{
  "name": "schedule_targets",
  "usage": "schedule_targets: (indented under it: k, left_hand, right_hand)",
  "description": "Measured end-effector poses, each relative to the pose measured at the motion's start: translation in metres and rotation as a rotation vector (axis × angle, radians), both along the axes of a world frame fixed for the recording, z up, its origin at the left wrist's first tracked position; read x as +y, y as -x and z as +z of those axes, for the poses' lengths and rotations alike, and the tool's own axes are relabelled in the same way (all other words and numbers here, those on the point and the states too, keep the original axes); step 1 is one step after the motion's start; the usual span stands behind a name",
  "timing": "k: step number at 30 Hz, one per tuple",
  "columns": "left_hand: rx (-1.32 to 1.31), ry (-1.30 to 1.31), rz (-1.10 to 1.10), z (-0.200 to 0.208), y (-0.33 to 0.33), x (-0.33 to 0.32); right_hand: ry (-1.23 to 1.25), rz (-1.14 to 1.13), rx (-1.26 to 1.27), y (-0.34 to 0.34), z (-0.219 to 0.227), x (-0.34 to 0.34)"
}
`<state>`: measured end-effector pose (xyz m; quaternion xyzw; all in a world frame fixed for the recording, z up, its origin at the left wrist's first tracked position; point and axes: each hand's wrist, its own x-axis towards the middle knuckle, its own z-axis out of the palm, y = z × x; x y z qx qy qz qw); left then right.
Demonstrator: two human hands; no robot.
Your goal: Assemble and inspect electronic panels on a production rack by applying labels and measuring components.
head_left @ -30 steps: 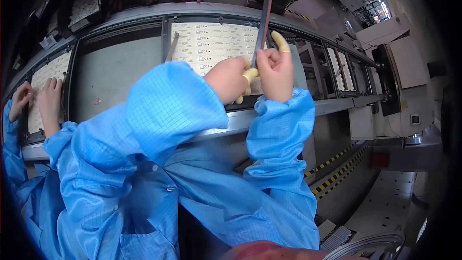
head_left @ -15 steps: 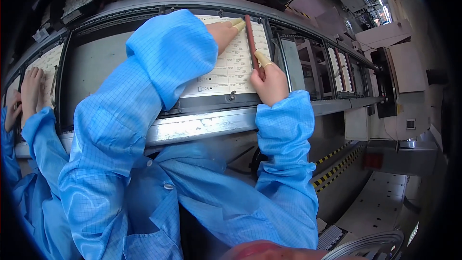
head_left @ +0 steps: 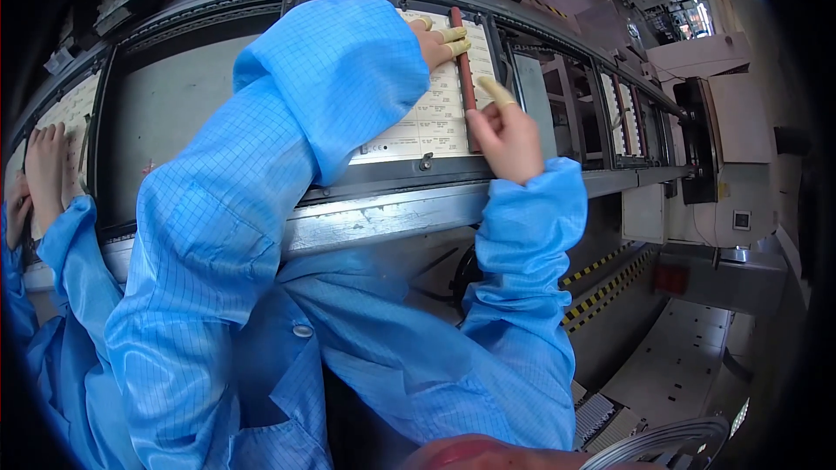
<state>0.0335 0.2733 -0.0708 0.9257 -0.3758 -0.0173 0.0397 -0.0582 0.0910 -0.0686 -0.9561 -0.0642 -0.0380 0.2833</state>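
A slim reddish-brown bar (head_left: 465,65) lies from far to near across a white printed panel (head_left: 418,130), which is set in a dark frame (head_left: 405,170). My left hand (head_left: 440,43) has its fingers stretched out, and the tips, in yellow finger cots, touch the far part of the bar. Much of that hand is behind my blue sleeve. At the near part of the bar is my right hand (head_left: 509,141), its thumb against or just beside the bar. Its index finger, also in a yellow cot, points away from the bar, apart from the thumb.
A metal rail (head_left: 374,219) runs along the near side of the line. At far left, a co-worker's hand (head_left: 48,165) rests on another white panel (head_left: 77,109). More framed panels (head_left: 620,113) with bars stand to the right. Yellow-black floor tape (head_left: 610,292) shows below.
My left fingers have moved right onto the bar. My right index finger has come off the bar and opened away from the thumb. The panel and bar appear slightly further right.
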Motion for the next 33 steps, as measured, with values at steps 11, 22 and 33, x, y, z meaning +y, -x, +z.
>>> schedule_targets:
  k: [11,22,33]
  left_hand:
    - [0.007,0.003,0.049,-0.001,0.006,-0.004]
    - [0.006,0.018,0.090,-0.013,-0.005,-0.012]
    - [-0.017,0.243,0.019,-0.029,-0.020,-0.019]
  right_hand:
    - [0.247,-0.076,-0.050,0.008,0.011,-0.042]
    - [-0.079,-0.170,0.136,-0.033,0.039,0.005]
    - [-0.167,-0.120,0.010,-0.040,0.003,-0.006]
